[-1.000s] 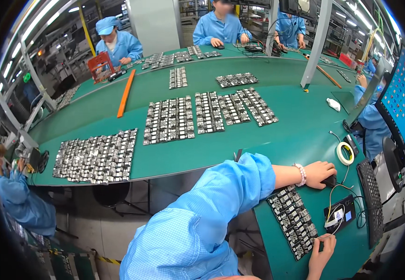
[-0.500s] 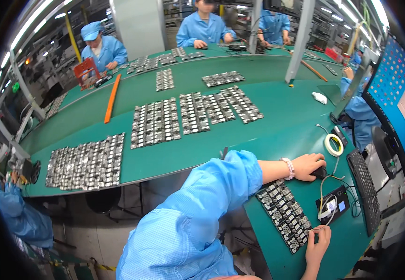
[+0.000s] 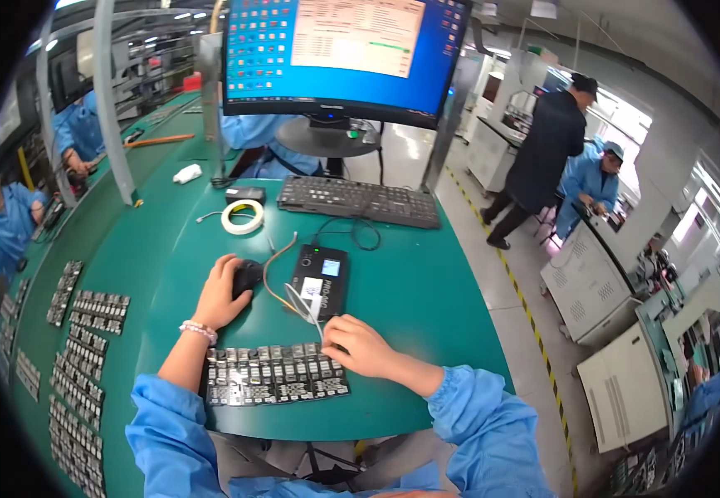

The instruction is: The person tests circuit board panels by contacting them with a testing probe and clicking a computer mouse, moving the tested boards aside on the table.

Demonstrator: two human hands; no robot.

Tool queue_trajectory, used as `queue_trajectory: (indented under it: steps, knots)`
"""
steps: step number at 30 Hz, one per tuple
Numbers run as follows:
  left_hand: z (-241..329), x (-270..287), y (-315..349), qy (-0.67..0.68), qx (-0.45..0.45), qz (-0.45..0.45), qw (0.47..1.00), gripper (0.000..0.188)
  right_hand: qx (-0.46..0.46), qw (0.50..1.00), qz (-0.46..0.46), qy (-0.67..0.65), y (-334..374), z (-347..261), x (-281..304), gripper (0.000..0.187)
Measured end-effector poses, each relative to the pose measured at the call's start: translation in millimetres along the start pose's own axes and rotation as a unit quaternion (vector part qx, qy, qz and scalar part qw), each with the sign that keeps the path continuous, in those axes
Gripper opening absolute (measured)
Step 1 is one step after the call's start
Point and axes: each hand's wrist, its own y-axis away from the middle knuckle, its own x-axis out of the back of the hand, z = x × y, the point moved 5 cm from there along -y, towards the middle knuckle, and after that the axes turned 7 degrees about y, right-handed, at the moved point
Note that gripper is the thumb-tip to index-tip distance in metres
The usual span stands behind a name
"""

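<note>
Circuit board panel (image 3: 277, 375): lies flat on the green worktop (image 3: 434, 307), close to the near edge, its many small units packed side by side.
Panel handling: probably light, thin and stiff, with fragile raised parts; best gripped by 2 opposite outer edges, keeping skin off the components.
Right hand (image 3: 360, 344): thumb and fingers pinched narrow at the panel's far right corner, around the end of a pale cable (image 3: 315, 320); whether the tip touches the panel is hidden.
Left hand (image 3: 220, 292): half-curled over a black mouse (image 3: 248, 278), beyond the panel's left part.
Black box (image 3: 320, 282): lies beyond the panel, to the right of the mouse, its small lit screen facing up and the pale cable across it.
Tape roll (image 3: 242, 231): flat on its side, beyond the mouse.
Keyboard (image 3: 360, 202): black, beyond the box.
Monitor (image 3: 347, 58): farthest of these, lit mostly blue.
</note>
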Motion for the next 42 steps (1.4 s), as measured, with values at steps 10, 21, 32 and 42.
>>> queue_trajectory:
  steps: [10,21,32,42]
  knots:
    - [5.6,-5.6,-1.0,-0.007,-0.01,0.001,1.0,0.066,-0.008,1.0,-0.001,0.005,4.7,0.1,1.8,0.013]
    - [-11.5,-9.0,5.1,-0.021,-0.018,-0.014,1.0,0.065,0.04,0.998,0.012,0.044,2.9,-2.9,-6.8,0.01]
    - [-0.4,-8.5,-3.4,-0.024,-0.028,-0.029,0.999,0.06,-0.035,0.999,0.041,-0.005,-25.9,-25.2,-16.7,0.012]
    - [0.6,-5.9,1.4,-0.036,-0.057,-0.008,0.998,0.059,-0.031,0.999,0.008,0.037,-29.1,-34.4,-30.0,0.015]
